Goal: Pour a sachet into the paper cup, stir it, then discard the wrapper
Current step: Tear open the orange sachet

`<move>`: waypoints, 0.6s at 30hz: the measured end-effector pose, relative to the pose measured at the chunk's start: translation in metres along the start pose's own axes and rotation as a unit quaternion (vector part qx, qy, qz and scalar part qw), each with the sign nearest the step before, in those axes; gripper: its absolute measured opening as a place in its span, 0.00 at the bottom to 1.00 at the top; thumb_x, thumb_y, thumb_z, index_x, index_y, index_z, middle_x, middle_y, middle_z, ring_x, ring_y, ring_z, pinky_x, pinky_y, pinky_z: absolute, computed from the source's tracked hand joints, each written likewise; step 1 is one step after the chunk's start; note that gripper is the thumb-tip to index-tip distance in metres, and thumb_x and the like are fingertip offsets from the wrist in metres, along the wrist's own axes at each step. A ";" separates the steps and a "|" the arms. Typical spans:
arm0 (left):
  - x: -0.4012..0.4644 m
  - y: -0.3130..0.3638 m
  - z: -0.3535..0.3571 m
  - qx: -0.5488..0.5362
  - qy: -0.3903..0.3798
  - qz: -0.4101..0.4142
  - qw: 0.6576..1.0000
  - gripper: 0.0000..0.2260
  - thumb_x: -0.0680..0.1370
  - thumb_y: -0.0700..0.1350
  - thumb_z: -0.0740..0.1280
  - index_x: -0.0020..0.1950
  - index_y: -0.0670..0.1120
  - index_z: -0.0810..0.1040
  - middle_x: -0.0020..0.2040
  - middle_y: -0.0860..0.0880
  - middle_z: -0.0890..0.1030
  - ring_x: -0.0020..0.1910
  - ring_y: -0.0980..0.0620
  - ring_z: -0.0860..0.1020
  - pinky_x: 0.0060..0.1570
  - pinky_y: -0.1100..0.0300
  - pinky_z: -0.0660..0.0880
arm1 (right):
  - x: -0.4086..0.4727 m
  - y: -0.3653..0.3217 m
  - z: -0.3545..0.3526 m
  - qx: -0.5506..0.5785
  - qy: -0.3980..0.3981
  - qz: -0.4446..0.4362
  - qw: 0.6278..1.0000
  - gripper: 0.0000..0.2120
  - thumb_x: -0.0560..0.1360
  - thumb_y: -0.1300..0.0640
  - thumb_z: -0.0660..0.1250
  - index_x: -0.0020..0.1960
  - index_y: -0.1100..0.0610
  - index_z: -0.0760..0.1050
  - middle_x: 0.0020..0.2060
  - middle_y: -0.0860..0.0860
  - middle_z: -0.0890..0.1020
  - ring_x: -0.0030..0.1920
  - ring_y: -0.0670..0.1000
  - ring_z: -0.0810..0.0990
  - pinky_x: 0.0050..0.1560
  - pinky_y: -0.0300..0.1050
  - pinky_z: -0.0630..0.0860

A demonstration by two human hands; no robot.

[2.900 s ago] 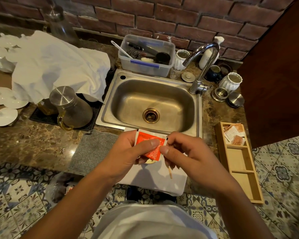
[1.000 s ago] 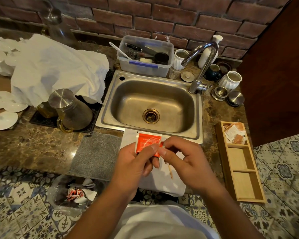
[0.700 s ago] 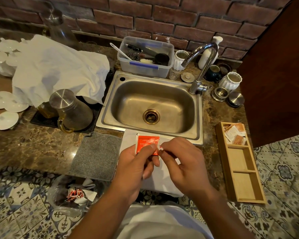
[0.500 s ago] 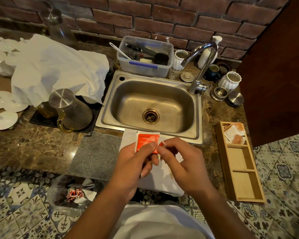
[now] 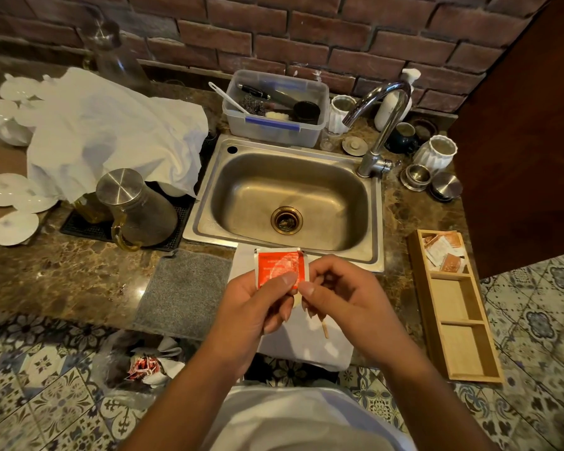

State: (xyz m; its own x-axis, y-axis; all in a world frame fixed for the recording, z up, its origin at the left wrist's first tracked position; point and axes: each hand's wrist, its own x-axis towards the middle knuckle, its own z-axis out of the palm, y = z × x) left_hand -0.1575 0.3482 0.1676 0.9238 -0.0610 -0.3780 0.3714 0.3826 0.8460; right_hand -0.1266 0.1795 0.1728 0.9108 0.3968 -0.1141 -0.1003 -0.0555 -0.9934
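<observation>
Left hand (image 5: 254, 307) pinches the red sachet (image 5: 280, 267) by its lower edge, thumb on the printed face, holding it upright just in front of the steel sink (image 5: 287, 203). Right hand (image 5: 342, 296) has its fingertips pressed together at the sachet's lower right corner, with a thin wooden stirrer (image 5: 324, 328) showing below its fingers. Both hands hover above a white cloth (image 5: 310, 346) at the marble counter's (image 5: 62, 278) edge; the paper cup is hidden, and the wooden sachet tray (image 5: 453, 304) sits well to the right.
</observation>
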 end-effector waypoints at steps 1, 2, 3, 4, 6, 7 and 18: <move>0.000 -0.001 -0.001 0.004 -0.001 0.002 1.000 0.11 0.76 0.47 0.70 0.35 0.47 0.79 0.27 0.47 0.74 0.22 0.56 0.64 0.27 0.61 0.60 | 0.000 0.000 0.000 0.003 0.000 0.003 1.000 0.07 0.76 0.59 0.70 0.49 0.62 0.79 0.35 0.51 0.82 0.35 0.47 0.80 0.38 0.38 0.76; 0.001 -0.001 -0.001 0.008 -0.002 0.004 1.000 0.11 0.76 0.47 0.70 0.34 0.47 0.79 0.27 0.47 0.74 0.22 0.56 0.65 0.26 0.62 0.60 | -0.001 0.000 -0.001 0.005 -0.001 0.006 1.000 0.06 0.76 0.58 0.70 0.49 0.62 0.79 0.35 0.51 0.82 0.36 0.47 0.80 0.39 0.38 0.76; 0.001 -0.001 -0.001 0.013 -0.003 0.005 1.000 0.11 0.75 0.47 0.70 0.33 0.48 0.78 0.26 0.47 0.73 0.22 0.56 0.65 0.25 0.64 0.61 | -0.001 -0.001 -0.001 0.003 -0.004 0.009 1.000 0.07 0.77 0.58 0.69 0.48 0.62 0.79 0.35 0.51 0.82 0.36 0.48 0.80 0.39 0.38 0.76; 0.001 -0.001 -0.001 0.018 -0.001 0.006 1.000 0.12 0.75 0.46 0.72 0.32 0.48 0.78 0.26 0.47 0.73 0.22 0.56 0.65 0.25 0.65 0.62 | -0.001 0.000 -0.003 -0.003 -0.009 0.011 1.000 0.06 0.77 0.58 0.70 0.48 0.62 0.79 0.35 0.51 0.82 0.36 0.48 0.80 0.39 0.38 0.76; 0.001 -0.001 0.000 0.026 0.001 0.005 1.000 0.12 0.74 0.47 0.74 0.31 0.49 0.79 0.26 0.47 0.73 0.22 0.57 0.65 0.24 0.66 0.62 | -0.001 0.000 -0.006 -0.023 -0.022 0.008 0.999 0.04 0.79 0.60 0.70 0.48 0.62 0.79 0.35 0.51 0.82 0.36 0.48 0.80 0.40 0.39 0.76; 0.001 0.000 0.000 0.027 0.001 0.003 1.000 0.11 0.73 0.48 0.72 0.31 0.49 0.79 0.26 0.47 0.73 0.22 0.57 0.65 0.24 0.66 0.62 | -0.001 0.000 -0.007 -0.040 -0.026 0.001 0.999 0.03 0.79 0.61 0.70 0.48 0.61 0.79 0.36 0.50 0.82 0.37 0.48 0.80 0.41 0.40 0.76; 0.005 -0.007 0.008 -0.037 0.035 -0.023 0.998 0.14 0.80 0.43 0.67 0.34 0.44 0.78 0.26 0.47 0.74 0.20 0.56 0.63 0.22 0.64 0.60 | 0.000 0.016 0.004 -0.224 0.092 -0.152 0.958 0.02 0.79 0.58 0.70 0.48 0.56 0.81 0.39 0.45 0.81 0.40 0.49 0.78 0.41 0.45 0.76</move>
State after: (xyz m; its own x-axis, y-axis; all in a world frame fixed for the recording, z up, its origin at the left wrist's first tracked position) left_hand -0.1547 0.3377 0.1634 0.8965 -0.0168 -0.4427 0.4027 0.4474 0.7986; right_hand -0.1300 0.1824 0.1567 0.9298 0.2910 0.2253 0.3258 -0.3665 -0.8715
